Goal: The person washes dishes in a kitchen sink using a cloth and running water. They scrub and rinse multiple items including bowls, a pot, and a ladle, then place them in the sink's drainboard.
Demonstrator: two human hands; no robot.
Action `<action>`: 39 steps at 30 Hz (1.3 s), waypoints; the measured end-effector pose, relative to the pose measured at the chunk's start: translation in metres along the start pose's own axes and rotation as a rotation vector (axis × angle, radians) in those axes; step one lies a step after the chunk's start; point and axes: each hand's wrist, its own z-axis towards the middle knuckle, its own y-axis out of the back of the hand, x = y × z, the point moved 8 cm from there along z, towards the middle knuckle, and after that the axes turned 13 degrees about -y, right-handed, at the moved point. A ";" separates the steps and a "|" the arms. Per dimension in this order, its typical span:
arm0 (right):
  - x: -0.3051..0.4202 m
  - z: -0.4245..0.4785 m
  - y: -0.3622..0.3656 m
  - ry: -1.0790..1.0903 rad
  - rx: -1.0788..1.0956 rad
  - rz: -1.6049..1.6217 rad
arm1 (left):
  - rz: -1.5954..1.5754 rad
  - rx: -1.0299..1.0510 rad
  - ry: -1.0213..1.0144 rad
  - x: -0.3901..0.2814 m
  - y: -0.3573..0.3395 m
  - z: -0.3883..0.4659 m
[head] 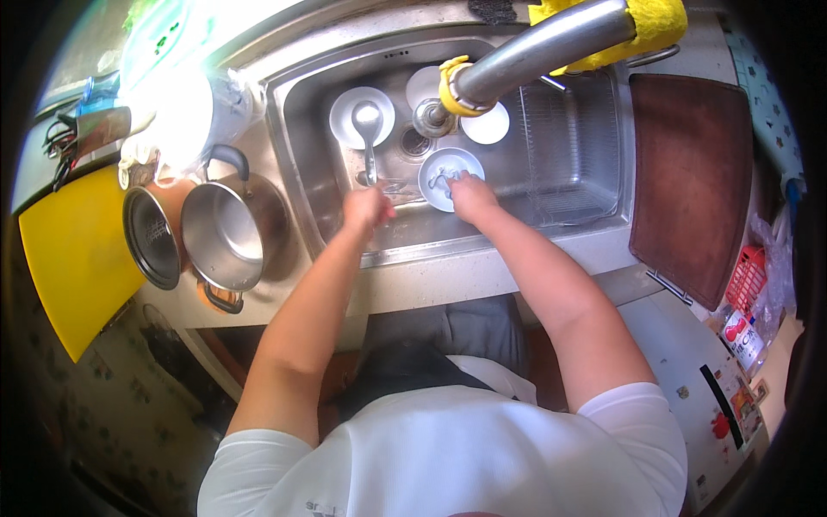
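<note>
My left hand (366, 208) is at the near left of the steel sink, its fingers around the handle end of a metal ladle (369, 139). The ladle's bowl lies over a white bowl (340, 129). My right hand (473, 196) reaches into another white bowl (462, 156), nearer to me. Its fingers press a crumpled greyish cloth (444, 177) inside that bowl; the fingertips are partly hidden. Some metal utensils (402, 187) lie on the sink floor between my hands.
A steel faucet (543, 55) wrapped in yellow cloth hangs over the sink (439, 240), above more white dishes (486, 124). A wire rack (568, 194) occupies the right side. Pots (223, 236) stand left; a brown board (691, 181) lies right.
</note>
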 end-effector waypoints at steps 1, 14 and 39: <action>-0.001 0.002 -0.002 0.010 0.008 0.000 | 0.123 0.111 0.028 0.003 -0.020 -0.012; 0.006 -0.021 0.004 0.200 -0.010 -0.024 | 0.052 0.313 -0.247 0.017 -0.105 0.048; -0.112 0.086 -0.079 -0.878 -0.178 1.710 | -0.131 0.223 -0.262 -0.045 0.008 -0.083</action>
